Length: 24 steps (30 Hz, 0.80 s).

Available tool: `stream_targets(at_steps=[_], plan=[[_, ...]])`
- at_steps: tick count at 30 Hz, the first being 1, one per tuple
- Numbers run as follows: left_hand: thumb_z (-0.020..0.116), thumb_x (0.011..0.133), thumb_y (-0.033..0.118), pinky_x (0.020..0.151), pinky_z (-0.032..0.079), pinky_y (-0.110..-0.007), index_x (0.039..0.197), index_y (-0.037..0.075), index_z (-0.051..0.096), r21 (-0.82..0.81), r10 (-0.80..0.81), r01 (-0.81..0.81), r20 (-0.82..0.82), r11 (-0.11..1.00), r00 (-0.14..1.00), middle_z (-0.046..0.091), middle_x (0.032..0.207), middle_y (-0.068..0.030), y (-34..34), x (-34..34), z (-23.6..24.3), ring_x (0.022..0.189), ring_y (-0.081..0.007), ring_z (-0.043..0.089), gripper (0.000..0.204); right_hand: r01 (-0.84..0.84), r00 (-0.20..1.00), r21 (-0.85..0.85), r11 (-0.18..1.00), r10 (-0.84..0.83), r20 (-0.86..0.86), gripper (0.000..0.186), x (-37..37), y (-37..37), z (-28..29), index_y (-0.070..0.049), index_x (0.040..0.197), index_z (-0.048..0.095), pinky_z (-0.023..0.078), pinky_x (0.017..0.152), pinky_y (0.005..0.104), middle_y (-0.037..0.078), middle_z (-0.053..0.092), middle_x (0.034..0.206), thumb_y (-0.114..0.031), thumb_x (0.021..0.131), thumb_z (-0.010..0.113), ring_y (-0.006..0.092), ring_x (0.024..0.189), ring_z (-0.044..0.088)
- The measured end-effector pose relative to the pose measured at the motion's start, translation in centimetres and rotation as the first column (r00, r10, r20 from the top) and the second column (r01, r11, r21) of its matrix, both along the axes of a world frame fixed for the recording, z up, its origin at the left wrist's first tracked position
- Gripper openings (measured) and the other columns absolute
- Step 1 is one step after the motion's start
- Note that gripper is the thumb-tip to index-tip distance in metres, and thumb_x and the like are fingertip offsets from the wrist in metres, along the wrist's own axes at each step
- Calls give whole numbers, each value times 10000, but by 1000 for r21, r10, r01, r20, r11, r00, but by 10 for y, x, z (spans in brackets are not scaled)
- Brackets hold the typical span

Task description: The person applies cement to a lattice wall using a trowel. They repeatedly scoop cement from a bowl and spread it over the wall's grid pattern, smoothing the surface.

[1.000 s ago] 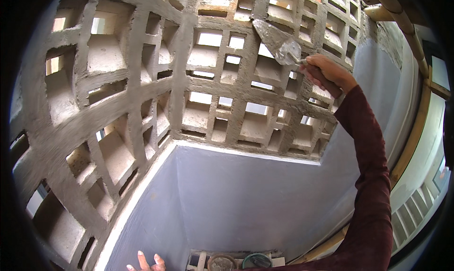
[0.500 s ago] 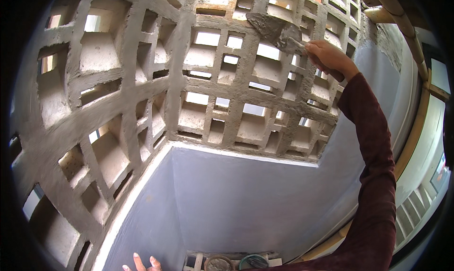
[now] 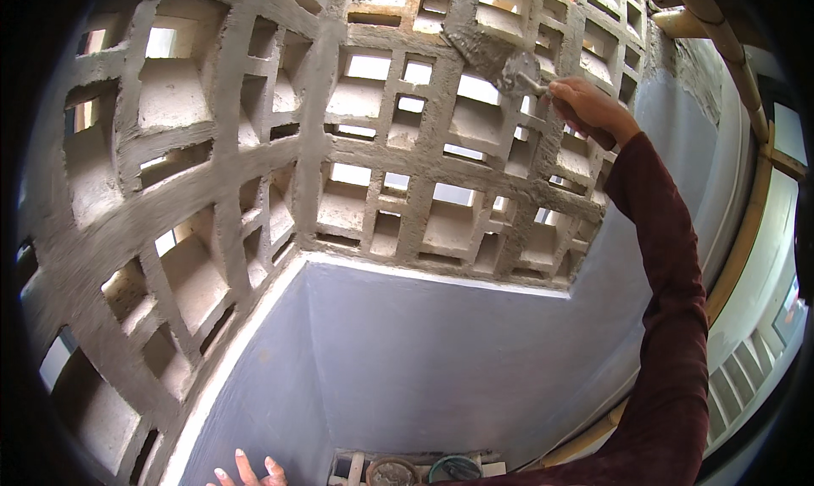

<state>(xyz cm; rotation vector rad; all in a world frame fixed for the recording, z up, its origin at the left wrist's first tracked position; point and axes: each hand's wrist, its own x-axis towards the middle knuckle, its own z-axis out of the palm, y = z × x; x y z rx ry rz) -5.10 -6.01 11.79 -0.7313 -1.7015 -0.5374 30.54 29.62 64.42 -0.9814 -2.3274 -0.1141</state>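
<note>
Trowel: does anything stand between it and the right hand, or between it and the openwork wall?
Nothing visible does: the right hand grips the trowel directly, and no object shows between it and the openwork wall. Whether they touch is unclear.

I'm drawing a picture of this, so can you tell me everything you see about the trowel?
The trowel has a grey, metal-looking, pointed blade, smeared with what looks like mortar, and a thin neck. Its handle is mostly hidden in the right hand. It slants, tip up and left, at the grey lattice wall; exactly where they touch is unclear.
</note>
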Motion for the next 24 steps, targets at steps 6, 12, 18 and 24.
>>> stream_targets(at_steps=[6,12,18,24], plan=[[645,746,513,1095,-42,-579,1053,245,681,22,4,-4,8,1000,1000,422,1344,-129,4,0,-3,1357,-383,190,408,51,994,153,987,-35,-102,351,14,-6,12,-40,724,488,353,372,276,1,437,540,-275,963,382,106,387,401],[654,738,506,1096,-41,-578,1047,255,682,8,28,-28,1,1000,1000,441,1331,-121,1,0,2,1342,-378,219,399,71,981,191,979,-103,162,338,-6,-20,-4,-39,747,494,388,399,287,16,441,549,-282,959,392,117,410,441],[662,726,511,1098,-37,-574,1047,256,683,0,28,-28,21,1000,999,441,1335,-118,4,0,3,1344,-371,221,411,180,979,318,931,-199,31,353,1,-18,50,-12,783,522,447,535,357,70,496,641,-315,937,426,171,566,526],[640,746,504,1096,-35,-580,1023,246,692,19,18,-19,5,1000,1000,450,1326,-126,1,-2,1,1352,-372,216,382,220,881,865,452,-472,22,280,-27,-68,26,-40,923,589,479,676,451,133,604,836,-301,907,489,338,796,609]])
